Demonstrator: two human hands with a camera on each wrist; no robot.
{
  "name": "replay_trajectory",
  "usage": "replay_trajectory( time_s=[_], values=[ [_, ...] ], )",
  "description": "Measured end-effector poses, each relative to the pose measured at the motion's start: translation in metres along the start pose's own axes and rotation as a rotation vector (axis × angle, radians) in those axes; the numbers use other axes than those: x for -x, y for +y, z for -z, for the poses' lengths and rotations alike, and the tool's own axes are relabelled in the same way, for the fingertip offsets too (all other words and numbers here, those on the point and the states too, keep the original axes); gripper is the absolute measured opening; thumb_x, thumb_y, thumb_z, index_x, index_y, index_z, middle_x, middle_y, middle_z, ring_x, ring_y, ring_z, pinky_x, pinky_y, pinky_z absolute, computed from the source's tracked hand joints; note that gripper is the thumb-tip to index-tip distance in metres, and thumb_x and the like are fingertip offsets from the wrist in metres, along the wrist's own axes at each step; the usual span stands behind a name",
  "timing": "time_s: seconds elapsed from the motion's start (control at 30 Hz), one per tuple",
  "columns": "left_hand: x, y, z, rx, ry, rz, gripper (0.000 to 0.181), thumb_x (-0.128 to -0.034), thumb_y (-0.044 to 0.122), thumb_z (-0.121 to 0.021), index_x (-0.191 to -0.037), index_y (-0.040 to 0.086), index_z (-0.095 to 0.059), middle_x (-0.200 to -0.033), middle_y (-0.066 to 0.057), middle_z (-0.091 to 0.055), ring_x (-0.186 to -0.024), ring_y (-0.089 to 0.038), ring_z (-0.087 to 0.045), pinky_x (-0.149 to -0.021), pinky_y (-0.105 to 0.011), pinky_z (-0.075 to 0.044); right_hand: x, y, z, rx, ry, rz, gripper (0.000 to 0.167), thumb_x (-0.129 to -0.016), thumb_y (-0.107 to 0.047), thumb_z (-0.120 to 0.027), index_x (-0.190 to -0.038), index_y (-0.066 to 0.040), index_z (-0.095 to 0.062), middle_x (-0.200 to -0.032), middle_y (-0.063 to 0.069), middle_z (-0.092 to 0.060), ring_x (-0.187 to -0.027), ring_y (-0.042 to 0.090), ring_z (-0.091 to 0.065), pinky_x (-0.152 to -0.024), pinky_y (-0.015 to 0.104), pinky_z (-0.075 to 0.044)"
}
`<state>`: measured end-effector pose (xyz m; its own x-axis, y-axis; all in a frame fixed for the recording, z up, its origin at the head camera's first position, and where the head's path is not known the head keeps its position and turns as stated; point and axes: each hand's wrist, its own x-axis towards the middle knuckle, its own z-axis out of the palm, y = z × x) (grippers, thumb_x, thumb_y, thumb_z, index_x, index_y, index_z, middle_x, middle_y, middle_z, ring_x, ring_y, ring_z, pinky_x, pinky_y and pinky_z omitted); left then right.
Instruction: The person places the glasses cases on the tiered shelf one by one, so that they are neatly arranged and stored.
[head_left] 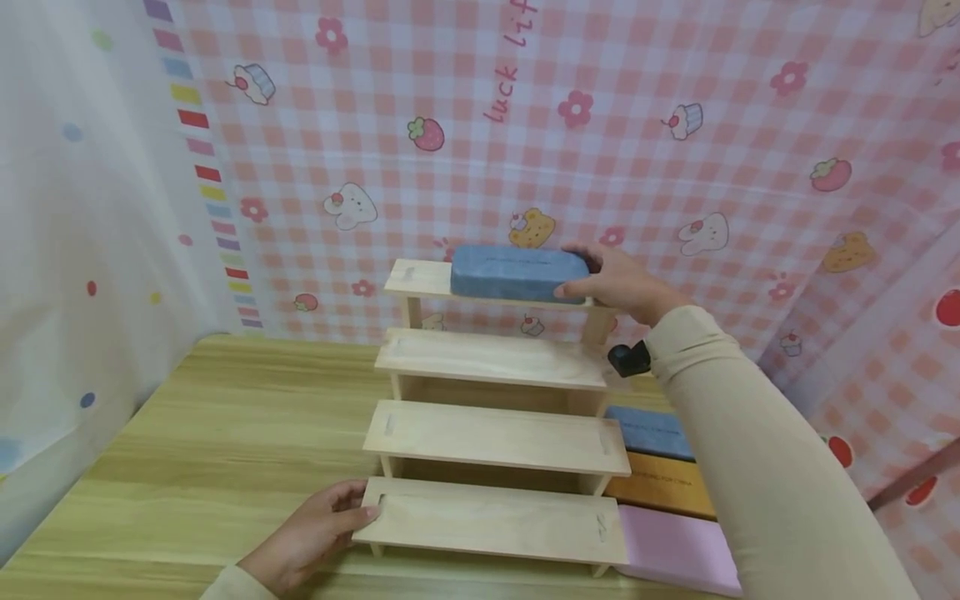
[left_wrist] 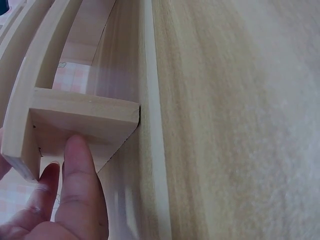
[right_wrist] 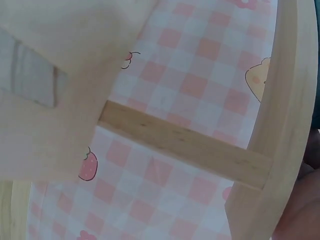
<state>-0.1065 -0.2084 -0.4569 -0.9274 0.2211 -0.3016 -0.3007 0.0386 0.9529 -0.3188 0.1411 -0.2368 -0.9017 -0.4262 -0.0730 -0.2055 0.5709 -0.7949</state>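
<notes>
A stepped wooden display rack [head_left: 495,437] with several pale shelves stands on the table. On its top shelf lies a blue glasses case [head_left: 517,271], long with rounded corners and small lettering. My right hand [head_left: 626,283] grips the case's right end, thumb on the near side. At the lower left, my left hand [head_left: 311,529] pinches the left end of the lowest shelf, thumb on top. The left wrist view shows fingers [left_wrist: 80,185] beneath that shelf, against its leg [left_wrist: 82,122]. In the right wrist view, the right hand [right_wrist: 300,210] is mostly cut off at the edge.
Right of the rack lie another blue case [head_left: 652,433], an orange case [head_left: 667,483] and a pink case [head_left: 675,546], partly covered by the right sleeve. A pink checked cloth [head_left: 480,167] hangs behind, a white dotted one [head_left: 90,208] at left. Wood-grain table [head_left: 225,433] extends leftward.
</notes>
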Motion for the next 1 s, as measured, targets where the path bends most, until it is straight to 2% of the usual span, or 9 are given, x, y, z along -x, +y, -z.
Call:
replay_trajectory(
  time_s=[0.27,0.5,0.6,0.73,0.87,1.0],
  values=[
    [-0.001,0.001,-0.001,-0.013,0.001,0.001,0.062,-0.0951,0.013,-0.060,-0.137,-0.021,-0.029,-0.120,-0.016,-0.055,-0.099,-0.015,-0.058,-0.086,-0.030,-0.053,-0.002,0.003,0.002,0.018,-0.001,0.000,0.078,-0.085,-0.022,-0.071,-0.150,-0.012,-0.029,-0.147,0.018,-0.037,-0.129,0.033,-0.039,-0.107,0.051,-0.035],
    [0.000,0.000,-0.001,-0.003,0.013,0.008,0.062,-0.0948,0.012,-0.060,-0.137,-0.021,-0.028,-0.121,-0.018,-0.053,-0.099,-0.015,-0.058,-0.087,-0.029,-0.053,0.001,-0.001,0.003,0.121,0.039,0.018,0.087,-0.084,-0.029,-0.073,-0.154,-0.014,-0.023,-0.154,0.017,-0.029,-0.139,0.034,-0.030,-0.110,0.053,-0.031],
    [0.000,0.000,-0.001,-0.005,0.010,0.012,0.064,-0.0945,0.013,-0.061,-0.137,-0.021,-0.028,-0.122,-0.019,-0.053,-0.101,-0.016,-0.058,-0.088,-0.030,-0.052,0.010,-0.002,0.005,0.160,0.083,0.039,0.090,-0.084,-0.035,-0.074,-0.155,-0.020,-0.021,-0.155,0.012,-0.028,-0.141,0.033,-0.027,-0.109,0.055,-0.032],
    [0.000,0.001,0.000,-0.013,-0.005,0.013,0.065,-0.0944,0.016,-0.062,-0.137,-0.020,-0.028,-0.123,-0.019,-0.053,-0.102,-0.017,-0.059,-0.089,-0.031,-0.052,0.028,0.000,0.008,0.151,0.144,0.106,0.088,-0.084,-0.037,-0.074,-0.155,-0.025,-0.022,-0.156,0.008,-0.027,-0.140,0.031,-0.027,-0.108,0.056,-0.031],
    [0.000,0.000,0.002,-0.014,-0.017,0.011,0.066,-0.0942,0.017,-0.062,-0.137,-0.021,-0.028,-0.122,-0.018,-0.054,-0.102,-0.017,-0.058,-0.089,-0.031,-0.052,0.047,0.008,0.012,0.147,0.217,0.196,0.083,-0.085,-0.031,-0.074,-0.153,-0.024,-0.027,-0.154,0.006,-0.030,-0.139,0.027,-0.028,-0.110,0.053,-0.029],
    [-0.001,0.000,0.002,-0.012,-0.021,0.018,0.066,-0.0943,0.016,-0.062,-0.137,-0.020,-0.028,-0.121,-0.018,-0.053,-0.102,-0.017,-0.058,-0.088,-0.030,-0.052,0.067,0.018,0.015,0.197,0.274,0.252,0.085,-0.085,-0.025,-0.074,-0.154,-0.018,-0.025,-0.155,0.010,-0.028,-0.139,0.033,-0.027,-0.108,0.058,-0.029]
  ],
)
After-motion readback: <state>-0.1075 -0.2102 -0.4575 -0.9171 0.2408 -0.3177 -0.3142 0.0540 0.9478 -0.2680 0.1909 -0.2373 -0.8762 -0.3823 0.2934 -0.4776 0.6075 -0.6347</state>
